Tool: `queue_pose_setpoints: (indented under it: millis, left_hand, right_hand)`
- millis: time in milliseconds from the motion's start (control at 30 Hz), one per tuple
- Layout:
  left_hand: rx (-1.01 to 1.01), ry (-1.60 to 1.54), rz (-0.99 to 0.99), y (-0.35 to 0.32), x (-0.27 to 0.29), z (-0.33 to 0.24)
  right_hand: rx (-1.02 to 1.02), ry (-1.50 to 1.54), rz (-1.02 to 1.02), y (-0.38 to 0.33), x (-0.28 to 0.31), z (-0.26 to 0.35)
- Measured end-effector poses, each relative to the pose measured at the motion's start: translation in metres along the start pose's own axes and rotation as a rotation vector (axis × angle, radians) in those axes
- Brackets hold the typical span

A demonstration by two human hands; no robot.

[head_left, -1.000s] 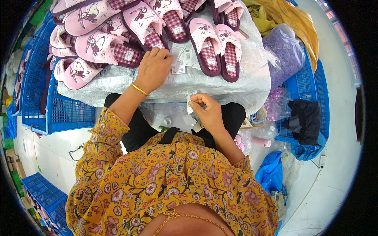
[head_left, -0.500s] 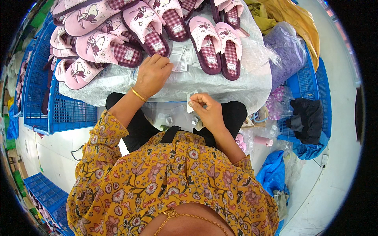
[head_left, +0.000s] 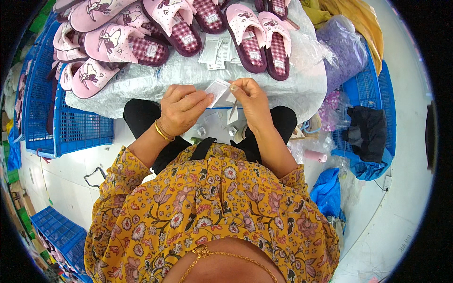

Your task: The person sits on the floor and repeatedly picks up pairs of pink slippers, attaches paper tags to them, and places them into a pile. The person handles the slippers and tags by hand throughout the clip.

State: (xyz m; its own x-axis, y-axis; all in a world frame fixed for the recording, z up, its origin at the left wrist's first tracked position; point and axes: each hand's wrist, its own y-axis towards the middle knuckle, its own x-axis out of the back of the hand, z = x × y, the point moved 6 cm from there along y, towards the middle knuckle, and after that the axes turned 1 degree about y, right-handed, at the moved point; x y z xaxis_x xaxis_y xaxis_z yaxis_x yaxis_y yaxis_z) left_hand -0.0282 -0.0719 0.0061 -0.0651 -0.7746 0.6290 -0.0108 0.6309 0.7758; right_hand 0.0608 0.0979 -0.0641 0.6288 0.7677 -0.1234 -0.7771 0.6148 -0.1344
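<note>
Head camera view took in, closest of all, a flowered yellow shirt [head_left: 207, 207] and a gold necklace [head_left: 203, 252] at its neckline. Beyond the shirt were the wearer's black trousers [head_left: 283, 123], with the knees spread at the near edge of a table [head_left: 302, 80] covered in whitish plastic.

Both hands were raised between the knees and the table edge. The left hand [head_left: 181, 109], a gold bracelet [head_left: 163, 131] at its wrist, had its thumb and forefinger clamped on the lower left part of a white tag [head_left: 218, 91]. The tag lay in front of the table edge, between the two hands. Its long axis ran aslant, one end low by the left thumb, the other pointing up and to the right, away from the body. The right hand [head_left: 253, 101] had thumb and forefinger close together at the tag's upper right corner; whether they gripped it could not be told. Just below those fingers a small white card [head_left: 232, 115] hung with its long side nearly upright; what held it was hidden.

Farther on, a loose stack of tags [head_left: 217, 52] lay on the plastic. Right of it sat a pair of slippers [head_left: 247, 45], toes pointing away, heels toward the person. Left of it was a heap of pink slippers [head_left: 111, 42], many with toes to the left. A purple bundle [head_left: 342, 52] stood beyond the table's right side.
</note>
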Motion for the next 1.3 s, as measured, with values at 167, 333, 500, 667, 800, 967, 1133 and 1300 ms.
queue_pose_setpoints:
  millis: [167, 333, 500, 667, 800, 967, 1133, 1300]
  left_hand:
    - [-0.025, -0.085, 0.071, -0.008, -0.006, 0.001]
    - [0.568, -0.724, 0.167, -0.01, -0.018, 0.018]
    - [1.234, -1.31, 0.341, -0.038, -0.063, 0.026]
    - [1.08, -0.933, 0.324, -0.03, -0.053, 0.024]
    - [0.872, -0.653, 0.22, -0.022, -0.042, 0.023]
    - [0.76, -0.561, 0.189, -0.009, -0.032, 0.018]
    - [0.652, -0.515, 0.178, -0.008, -0.034, 0.015]
    - [0.591, -0.494, 0.199, -0.006, -0.034, 0.013]
  right_hand:
    - [-0.086, 0.093, 0.047, -0.006, -0.004, -0.007]
    - [-0.053, 0.034, 0.054, -0.01, 0.0, -0.007]
    - [-0.049, -0.098, 0.096, -0.016, -0.007, -0.003]
    - [0.031, -0.203, 0.092, -0.018, -0.006, 0.004]
    - [0.025, -0.171, -0.012, -0.019, -0.003, 0.007]
    - [-0.008, -0.165, 0.002, -0.019, -0.005, 0.007]
    - [-0.003, -0.158, 0.024, -0.018, -0.002, 0.001]
    - [-0.077, -0.086, 0.04, -0.019, -0.003, 0.0]
